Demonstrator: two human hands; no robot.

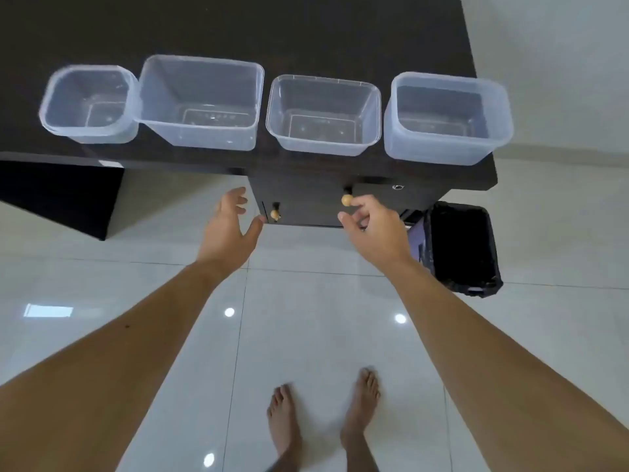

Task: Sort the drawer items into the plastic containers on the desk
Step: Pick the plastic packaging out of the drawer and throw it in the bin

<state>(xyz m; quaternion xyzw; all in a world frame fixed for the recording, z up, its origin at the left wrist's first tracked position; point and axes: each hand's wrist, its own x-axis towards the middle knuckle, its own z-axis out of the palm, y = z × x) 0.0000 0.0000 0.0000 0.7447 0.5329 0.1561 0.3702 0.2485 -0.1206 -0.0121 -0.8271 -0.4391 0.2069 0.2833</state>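
Desk (pixel 238 25): dark top, seen from above by the person standing at its front edge. The drawer unit sits under the right portion; its drawers are closed, so the items to be sorted are out of sight, presumably still inside.

Waste bin (pixel 459 248): black-lined, on the tiled floor just right of the drawer unit.

Plastic containers, four, clear, in a row along the desk's front edge, all holding nothing: second from left (pixel 200 100), the deepest; far right (pixel 446 117); third from left (pixel 323 112); far left (pixel 88 103), touching its neighbour.

Left hand (pixel 231 223): forearm stretched forward, fingers spread and relaxed, holding nothing, hovering near the left edge of the drawer unit.

Right hand (pixel 371 226): forearm stretched forward, fingers loosely curled, thumb and forefinger apart, just beside the upper knob; it appears not yet to grasp it, though contact is hard to judge.

Upper knob (pixel 347 199): round, pale wood, on the upper drawer front.

Lower knob (pixel 275 214): same kind, lower left, untouched.

Step in hand, as judged: the opening one, reaching for the drawer; no sorting begun. The next move calls for pinching the upper knob with the right hand and pulling straight towards the body, the left hand free to steady or reach in.
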